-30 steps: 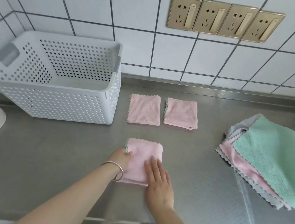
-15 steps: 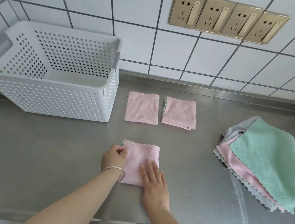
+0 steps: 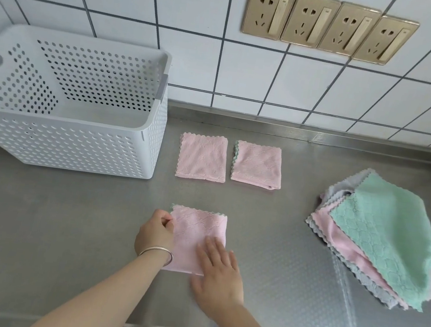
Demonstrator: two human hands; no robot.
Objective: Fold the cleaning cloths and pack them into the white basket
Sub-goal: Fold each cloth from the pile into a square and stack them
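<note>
- Head view is filled mostly by a stainless steel counter (image 3: 64,239), which is backed by a white tiled wall (image 3: 194,60); its front lip is seen along the bottom edge, and bare metal lies open left of the hands and between the folded cloths and the stack.
- A white perforated basket (image 3: 75,146) is stood at the back left, close to the wall, with nothing seen inside it; a gap of bare counter is left between it and the nearest folded cloth.
- A loose stack of unfolded cloths (image 3: 379,237) is laid at the right, green on top, pink and grey beneath, well apart from the hands.
- Four gold wall sockets (image 3: 330,24) are set in a row on the tiles; no writing can be read on them.
- Two folded pink cloths (image 3: 203,157) (image 3: 257,165) are laid side by side behind the hands, just apart.
- A third pink cloth (image 3: 195,231), folded, lies nearest the front edge.
- Its near right part is pressed flat by the right hand (image 3: 218,275), fingers straight.
- Its left edge is pinched by the curled fingers of the left hand (image 3: 155,233), on whose wrist a silver bangle (image 3: 157,252) is worn.
</note>
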